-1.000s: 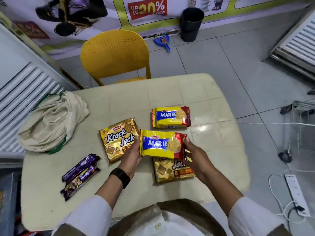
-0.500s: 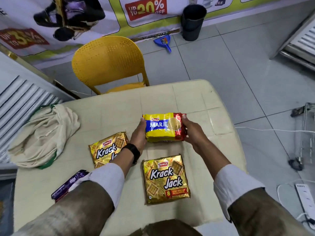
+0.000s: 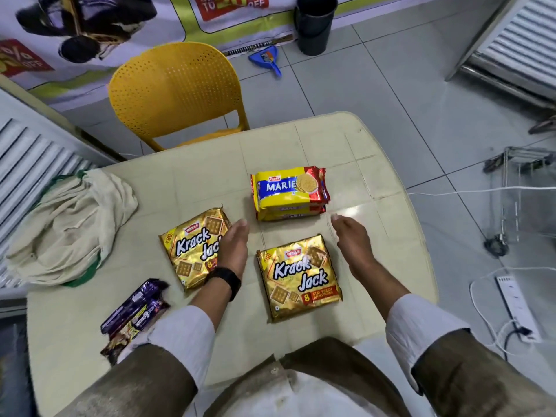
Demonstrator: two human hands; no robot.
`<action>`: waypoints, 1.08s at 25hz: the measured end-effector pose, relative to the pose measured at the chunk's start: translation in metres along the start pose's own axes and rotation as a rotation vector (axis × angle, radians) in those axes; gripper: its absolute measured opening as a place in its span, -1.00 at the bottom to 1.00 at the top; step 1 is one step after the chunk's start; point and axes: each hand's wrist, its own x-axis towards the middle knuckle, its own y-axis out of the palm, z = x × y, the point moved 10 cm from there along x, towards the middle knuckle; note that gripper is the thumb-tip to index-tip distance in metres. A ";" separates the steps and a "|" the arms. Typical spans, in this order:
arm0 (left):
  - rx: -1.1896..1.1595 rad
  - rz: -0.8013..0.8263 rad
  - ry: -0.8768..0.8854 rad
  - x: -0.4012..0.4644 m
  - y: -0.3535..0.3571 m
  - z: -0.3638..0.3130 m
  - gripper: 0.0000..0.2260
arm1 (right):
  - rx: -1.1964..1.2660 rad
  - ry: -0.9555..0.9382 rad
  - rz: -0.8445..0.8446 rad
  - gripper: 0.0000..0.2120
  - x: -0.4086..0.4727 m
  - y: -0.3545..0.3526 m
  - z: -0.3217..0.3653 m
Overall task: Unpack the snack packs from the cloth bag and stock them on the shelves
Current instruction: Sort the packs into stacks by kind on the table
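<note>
Head view: we're looking down at our own hands over the table (image 3: 391,164), with all the snacks laid out.
Left hand (image 3: 233,251): we're holding nothing here, fingers straight and relaxed, hovering over the right edge of the left Krack Jack pack (image 3: 192,245).
Right hand (image 3: 353,245): also empty and loosely open, floating just right of the other Krack Jack pack (image 3: 298,278).
Marie packs (image 3: 290,192): we're seeing two stacked just beyond our fingertips, between both hands. Our guess is we're grouping like with like so shelving goes quicker.
Purple bars (image 3: 135,311): lying down by our left sleeve.
Cloth bag (image 3: 69,224): slumped well off to the left of our left hand, looks emptied, though we can't see inside.
Shelves: slatted panels at both edges of the view, nothing stocked yet, so we're probably stacking the Krack Jacks next.
</note>
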 end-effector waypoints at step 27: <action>-0.210 0.155 -0.043 -0.057 -0.150 0.051 -0.30 | -0.034 -0.024 0.312 -0.56 -0.104 0.184 0.019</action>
